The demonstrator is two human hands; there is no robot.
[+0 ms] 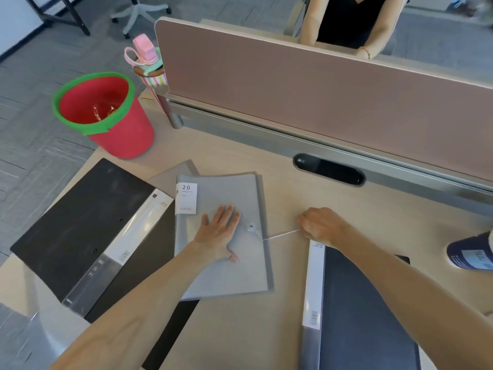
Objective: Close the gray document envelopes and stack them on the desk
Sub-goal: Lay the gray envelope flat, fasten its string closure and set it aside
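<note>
A gray document envelope (226, 193) with a white "20 pockets" label lies in the middle of the desk (240, 321), on top of another gray envelope (184, 169) whose corner shows behind it. My left hand (218, 233) lies flat on the top envelope, fingers spread, just left of its round button (251, 227). My right hand (320, 225) is to the right of the envelope, fingers pinched on the white closure string (282, 234), which runs taut from the envelope's right edge.
An open black folder (88, 225) lies at the left. A dark blue folder (360, 311) lies under my right forearm. A red bucket with a green rim (106, 113) and a pink bottle (146, 60) stand at the back left. Behind the partition (306, 89) sits a person (352, 22).
</note>
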